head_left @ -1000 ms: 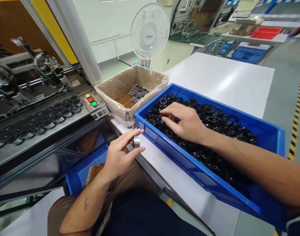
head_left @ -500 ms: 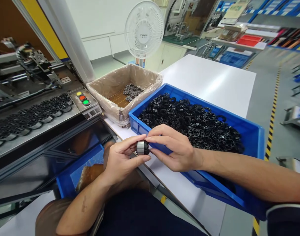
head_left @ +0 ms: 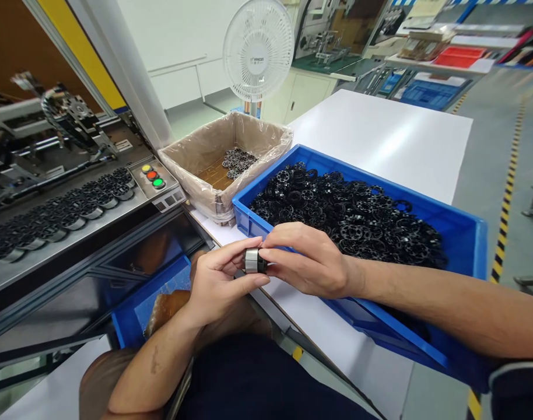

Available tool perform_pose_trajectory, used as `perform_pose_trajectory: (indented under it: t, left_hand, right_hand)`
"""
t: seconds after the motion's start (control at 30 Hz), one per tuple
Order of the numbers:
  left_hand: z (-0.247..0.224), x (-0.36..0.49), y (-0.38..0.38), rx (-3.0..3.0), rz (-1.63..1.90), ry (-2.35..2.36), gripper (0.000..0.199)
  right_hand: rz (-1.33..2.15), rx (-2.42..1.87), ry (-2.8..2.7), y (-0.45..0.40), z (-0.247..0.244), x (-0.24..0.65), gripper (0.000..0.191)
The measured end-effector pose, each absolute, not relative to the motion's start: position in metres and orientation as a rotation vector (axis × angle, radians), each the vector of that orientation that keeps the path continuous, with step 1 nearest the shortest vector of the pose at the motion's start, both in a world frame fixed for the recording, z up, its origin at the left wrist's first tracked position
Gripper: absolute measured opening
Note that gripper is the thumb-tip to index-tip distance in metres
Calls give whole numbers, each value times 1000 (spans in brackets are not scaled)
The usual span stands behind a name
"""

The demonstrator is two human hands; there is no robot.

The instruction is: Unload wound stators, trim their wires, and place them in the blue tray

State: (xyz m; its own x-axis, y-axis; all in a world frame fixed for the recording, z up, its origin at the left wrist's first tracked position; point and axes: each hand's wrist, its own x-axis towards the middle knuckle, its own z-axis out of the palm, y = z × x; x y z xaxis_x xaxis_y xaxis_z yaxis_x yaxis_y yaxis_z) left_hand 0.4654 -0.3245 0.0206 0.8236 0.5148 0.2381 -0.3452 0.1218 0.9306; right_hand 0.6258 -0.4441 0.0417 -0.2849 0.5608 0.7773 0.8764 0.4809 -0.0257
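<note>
Between both hands sits a small stator core, a silver metal ring with a black plastic end on its right. My left hand grips the ring between thumb and fingers. From the other side, the fingertips of my right hand pinch the black end, covering part of it. Just beyond the right hand, a blue crate is heaped with black slotted plastic rings. Rows of similar silver-and-black cores stand on the machine's metal ledge to the left.
A plastic-lined box with some dark rings in it stands behind the crate. Yellow, red and green buttons sit on the machine's corner. Beyond are a white fan and a white tabletop. Another blue bin is low at left.
My right fingers have closed further over the core's black end and now hide more of it. The left hand keeps its grip. The view has shifted slightly.
</note>
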Motion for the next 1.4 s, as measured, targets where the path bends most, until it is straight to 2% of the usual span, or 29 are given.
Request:
perform_pose_trajectory:
  t: [0.33, 0.83, 1.0, 1.4]
  left_hand:
    - [22, 464, -324, 1345, 598, 180, 44]
    - [24, 461, -323, 1337, 548, 189, 43]
    - [20, 459, -323, 1293, 505, 208, 46]
    - [19, 459, -325, 1278, 505, 203, 46]
  right_hand:
    - [-535, -1252, -1985, -447, 45, 626, 30]
    - [-817, -1242, -2086, -451, 54, 627, 18]
    - [-738, -1220, -2094, -451, 52, 626, 24]
    - [-658, -1256, -2092, -452, 52, 622, 23]
